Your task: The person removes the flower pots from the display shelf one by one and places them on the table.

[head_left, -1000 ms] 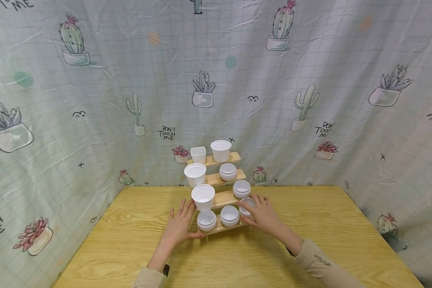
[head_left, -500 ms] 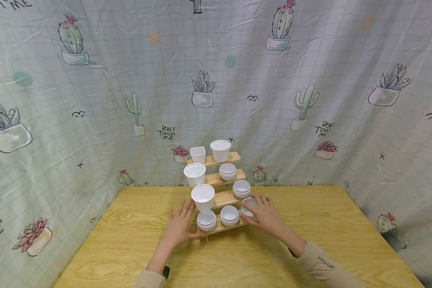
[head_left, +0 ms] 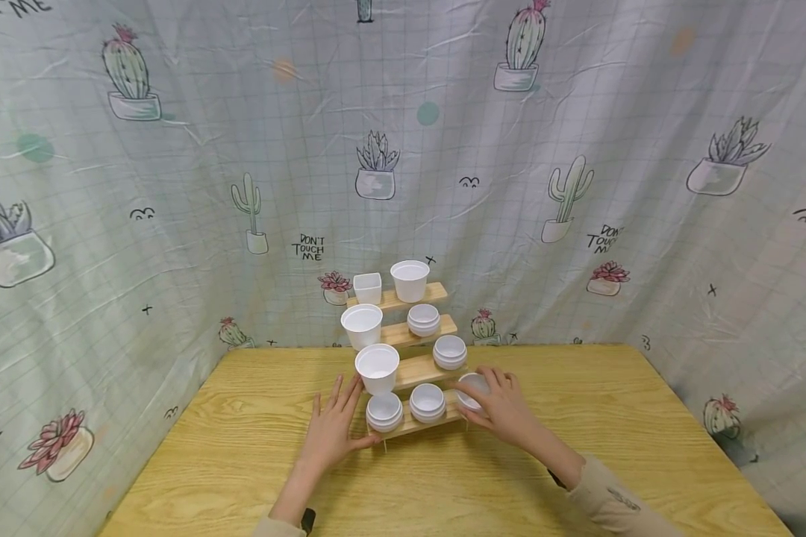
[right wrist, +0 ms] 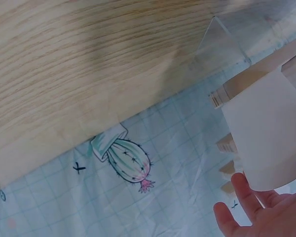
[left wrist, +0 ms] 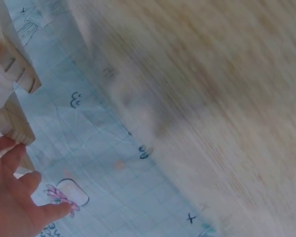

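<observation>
A tiered wooden stand [head_left: 425, 370] holds white plastic pots on its steps. At the right end of the lowest step, my right hand [head_left: 508, 410] grips a white pot [head_left: 472, 389] between thumb and fingers. This pot [right wrist: 266, 138] looms large in the right wrist view, its base at the step's end. My left hand [head_left: 329, 431] touches the stand's left end, thumb at the lowest step and fingers spread higher up. In the left wrist view, its fingers [left wrist: 12, 158] lie beside the wooden step ends. A round pot [head_left: 428, 403] and a pot [head_left: 384, 412] share the lowest step.
Higher steps carry deep pots [head_left: 377, 367], low round pots [head_left: 450, 352] and a small square pot [head_left: 367, 288]. The stand is on a wood-grain table [head_left: 578, 432]. A cactus-print curtain [head_left: 430, 186] hangs behind and at both sides. A clear stand support [right wrist: 222, 44] shows at the right end.
My right hand has shifted right with the pot toward the end of the lowest step, widening the gap to the middle pot. The left hand has stayed at the stand's left end.
</observation>
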The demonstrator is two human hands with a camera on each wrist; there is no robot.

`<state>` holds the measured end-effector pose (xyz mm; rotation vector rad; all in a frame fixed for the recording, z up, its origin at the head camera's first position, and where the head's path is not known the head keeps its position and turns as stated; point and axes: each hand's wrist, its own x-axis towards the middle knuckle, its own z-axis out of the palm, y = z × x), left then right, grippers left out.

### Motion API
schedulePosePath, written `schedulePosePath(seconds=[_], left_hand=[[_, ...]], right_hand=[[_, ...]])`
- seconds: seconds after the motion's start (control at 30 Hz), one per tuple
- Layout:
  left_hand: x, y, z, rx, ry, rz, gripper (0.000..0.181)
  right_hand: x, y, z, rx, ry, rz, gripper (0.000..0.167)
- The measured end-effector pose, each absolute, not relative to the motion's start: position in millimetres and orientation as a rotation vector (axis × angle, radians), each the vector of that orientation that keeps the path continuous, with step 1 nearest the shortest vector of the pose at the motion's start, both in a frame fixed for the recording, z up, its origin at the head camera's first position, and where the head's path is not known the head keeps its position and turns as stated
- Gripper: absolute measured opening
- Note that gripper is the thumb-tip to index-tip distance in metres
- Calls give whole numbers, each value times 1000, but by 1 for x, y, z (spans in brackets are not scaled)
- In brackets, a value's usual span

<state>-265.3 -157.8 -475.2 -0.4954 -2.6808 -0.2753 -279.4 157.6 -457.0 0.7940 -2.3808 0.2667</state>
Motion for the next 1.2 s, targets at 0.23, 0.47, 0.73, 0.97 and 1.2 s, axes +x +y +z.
schedulePosePath(seconds=[0.23, 0.47, 0.73, 0.97, 1.2], left_hand=[[-266, -158, -476, -488, -2669, -269, 105], [-266, -156, -475, -486, -2682, -267, 105], [-265, -156, -475, -476, -2702, -273, 104], [-265, -156, -474, -483, -2705, -283, 103], [-265, -156, -474, -496, -2696, -258, 103]], right_hand=[[-276, 164, -457, 781, -2383, 262, 38], [-272, 172, -458, 767, -2364, 221, 42], [-270, 182, -457, 768, -2381, 177, 41], [-271, 190, -457, 775, -2379, 166, 37], [-271, 197, -461, 740, -2378, 158, 44]])
